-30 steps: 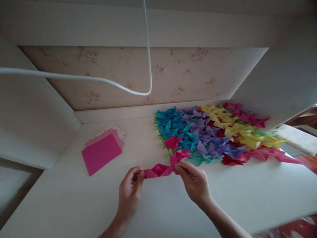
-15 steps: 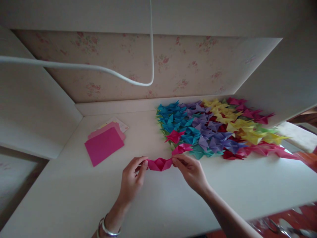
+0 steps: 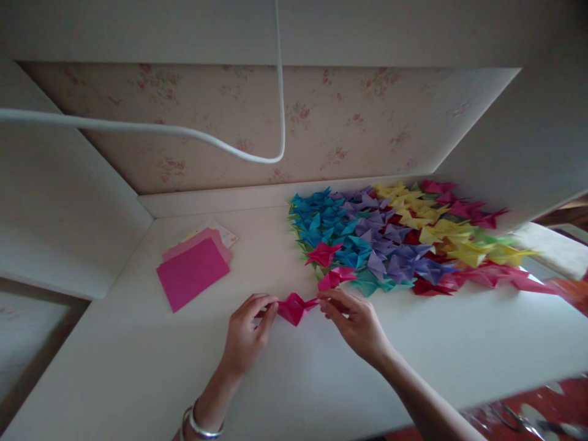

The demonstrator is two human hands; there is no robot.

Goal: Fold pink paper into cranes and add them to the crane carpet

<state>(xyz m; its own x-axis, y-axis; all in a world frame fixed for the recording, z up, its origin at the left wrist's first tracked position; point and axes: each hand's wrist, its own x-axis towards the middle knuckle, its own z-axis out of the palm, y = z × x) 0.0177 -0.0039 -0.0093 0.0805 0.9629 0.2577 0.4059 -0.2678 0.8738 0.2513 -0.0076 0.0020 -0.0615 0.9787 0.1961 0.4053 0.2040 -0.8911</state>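
Note:
Both my hands pinch a small folded pink paper piece (image 3: 294, 308) just above the white table (image 3: 138, 361). My left hand (image 3: 248, 337) grips its left tip with closed fingers; a bracelet shows on that wrist. My right hand (image 3: 356, 321) pinches the right tip. Just beyond it lie another folded pink piece (image 3: 334, 277) and a large spread of folded paper shapes (image 3: 395, 239) in blue, purple, yellow, green and pink.
A stack of pink paper sheets (image 3: 193, 272) lies at the left of the table. A white cable (image 3: 193, 138) hangs across the flowered back wall (image 3: 321, 122). White side walls close in left and right. The table's near edge runs at the lower right.
The pink piece has become shorter as my hands came closer together. The camera tilted slightly, and my left wrist with its bracelet came into view.

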